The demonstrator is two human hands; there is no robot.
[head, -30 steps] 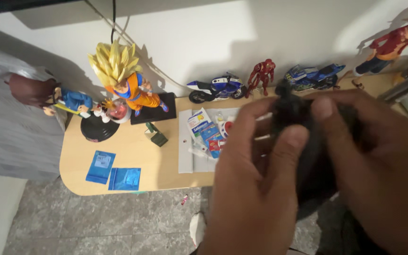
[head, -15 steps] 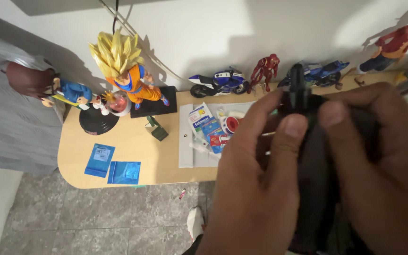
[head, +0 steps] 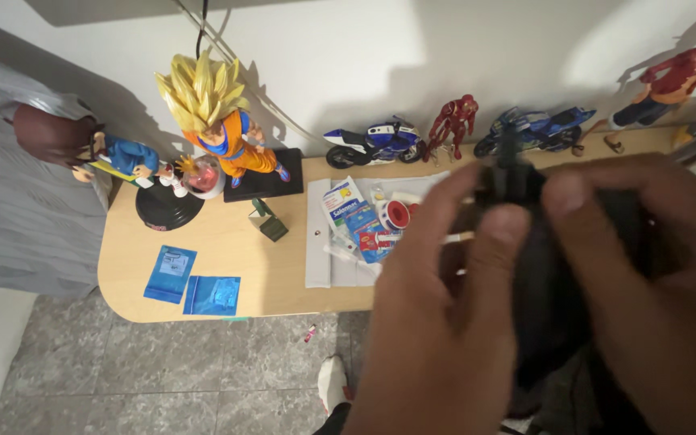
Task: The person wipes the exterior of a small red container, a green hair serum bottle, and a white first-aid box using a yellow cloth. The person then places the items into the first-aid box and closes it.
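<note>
Both hands have slid a bit lower and gone blurry. Left hand [head: 437, 322] and right hand [head: 646, 282] pinch a black thing [head: 545, 290] between thumbs and fingers, holding it up close above the shelf [head: 227, 266] of toys, likely to look at it.

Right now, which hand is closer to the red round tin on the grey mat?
Left. The left hand sits just right of the red round tin, its fingers almost beside it in the picture. The right hand is further right, past the black object both hands hold.
</note>
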